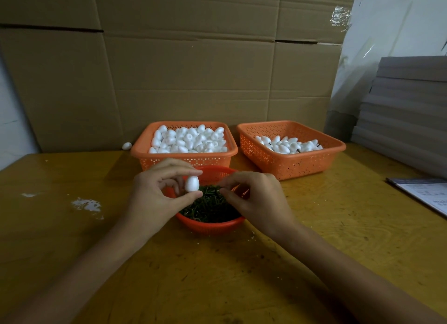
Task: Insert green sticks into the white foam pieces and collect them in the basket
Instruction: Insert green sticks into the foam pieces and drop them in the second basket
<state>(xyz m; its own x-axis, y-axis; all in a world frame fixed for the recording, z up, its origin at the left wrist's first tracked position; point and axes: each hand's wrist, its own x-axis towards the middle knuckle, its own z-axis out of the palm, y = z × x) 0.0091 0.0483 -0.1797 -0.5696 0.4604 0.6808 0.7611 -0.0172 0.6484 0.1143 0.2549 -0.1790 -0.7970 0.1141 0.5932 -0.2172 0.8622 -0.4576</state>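
Left hand (154, 190) has its thumb below and forefinger above a single white foam piece (192, 183), pinching the egg-shaped bit upright by its two ends, with the other fingers curled loosely behind it. It hangs over the near rim of a small round basket (210, 224) heaped with green sticks (208, 207). Across from it, the right hand (256, 198) hovers above the same heap with thumb and forefinger drawn close in a pinch; whether a stick is already caught between them cannot be made out against the dark pile. Behind on the table (72, 251) stand two square baskets, the left basket (169, 163) piled high with plain foam pieces (188, 140) and the right basket (290, 165) holding a shallower layer of finished pieces (287, 143), some with dark stems poking out. One stray piece (126, 145) lies beside the left basket. The foam looks nearly weightless and easily dented, so a light grip should do, and a hard squeeze would likely mark it. Holding it by its ends covers the tips, so the grip probably needs to shift to the sides to leave one end free for the stick. The sticks look thin and springy; taking one near its end should keep it from bending as it is pushed in.
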